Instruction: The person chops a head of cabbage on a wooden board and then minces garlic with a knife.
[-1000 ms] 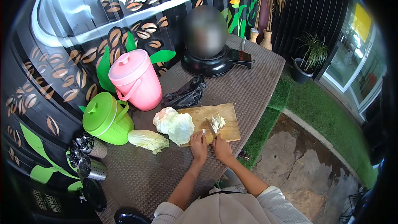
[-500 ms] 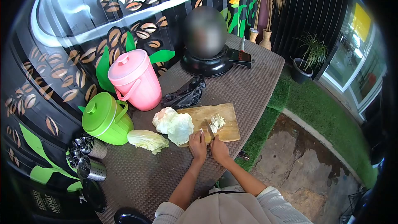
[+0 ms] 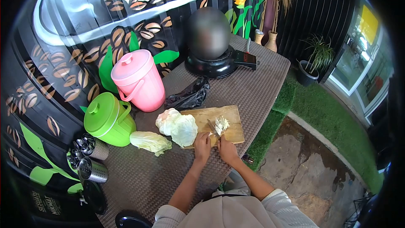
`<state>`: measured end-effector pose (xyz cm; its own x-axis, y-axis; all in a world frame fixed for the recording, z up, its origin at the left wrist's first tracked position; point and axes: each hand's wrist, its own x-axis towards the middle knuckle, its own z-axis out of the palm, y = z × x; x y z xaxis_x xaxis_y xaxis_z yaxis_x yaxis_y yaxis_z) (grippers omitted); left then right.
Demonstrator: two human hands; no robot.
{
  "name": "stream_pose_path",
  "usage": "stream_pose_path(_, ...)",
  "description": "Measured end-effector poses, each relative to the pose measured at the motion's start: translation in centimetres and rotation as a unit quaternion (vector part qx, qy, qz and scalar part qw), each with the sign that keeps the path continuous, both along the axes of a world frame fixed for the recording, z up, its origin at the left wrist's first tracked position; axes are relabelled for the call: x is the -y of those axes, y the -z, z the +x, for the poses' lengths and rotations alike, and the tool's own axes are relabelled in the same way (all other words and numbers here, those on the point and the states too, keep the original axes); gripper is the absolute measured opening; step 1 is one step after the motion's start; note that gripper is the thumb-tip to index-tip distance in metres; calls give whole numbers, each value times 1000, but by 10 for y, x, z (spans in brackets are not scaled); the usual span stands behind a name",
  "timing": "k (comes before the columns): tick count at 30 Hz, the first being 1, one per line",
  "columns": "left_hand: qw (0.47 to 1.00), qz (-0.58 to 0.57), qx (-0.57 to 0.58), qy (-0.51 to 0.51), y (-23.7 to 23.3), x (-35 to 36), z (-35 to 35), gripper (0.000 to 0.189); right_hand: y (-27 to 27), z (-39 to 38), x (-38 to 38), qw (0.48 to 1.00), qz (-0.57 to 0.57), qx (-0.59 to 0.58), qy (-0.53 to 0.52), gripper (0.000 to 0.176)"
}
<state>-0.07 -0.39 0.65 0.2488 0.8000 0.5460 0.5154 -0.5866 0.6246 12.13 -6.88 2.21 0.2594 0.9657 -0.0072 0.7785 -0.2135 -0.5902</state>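
My right hand (image 3: 227, 148) is wrapped round the handle of a knife (image 3: 212, 126), whose blade lies over the wooden cutting board (image 3: 235, 120). Beside the blade is a small pile of chopped pale pieces (image 3: 221, 124). My left hand (image 3: 203, 145) is closed at the board's near edge, left of the knife, with a small pale piece at its fingertips. Pale cabbage leaves (image 3: 184, 130) overlap the board's left side. Farther left, an elongated cabbage (image 3: 150, 142) lies on the brown textured table (image 3: 156, 177).
A black plastic bag (image 3: 190, 95) lies behind the board. Pink (image 3: 141, 82) and green (image 3: 109, 120) lidded buckets stand at the left, near metal cutlery holders (image 3: 93, 170). At the back sits a black stove (image 3: 211, 65), partly blurred.
Both hands have shifted slightly right along the board. The knife blade is tilted more to the left. The view has moved slightly.
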Motion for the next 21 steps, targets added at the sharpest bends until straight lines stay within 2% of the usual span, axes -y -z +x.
stream_pose_path(6, 997, -67, 21, 24, 2, -11, -3, 15, -6, -3, 2, 1000, -2, -6, -17, 25)
stream_pose_path(21, 998, -22, 62, 18, 11, -7, 0, 14, -8, -16, 10, 1000, -28, 11, -3, 22)
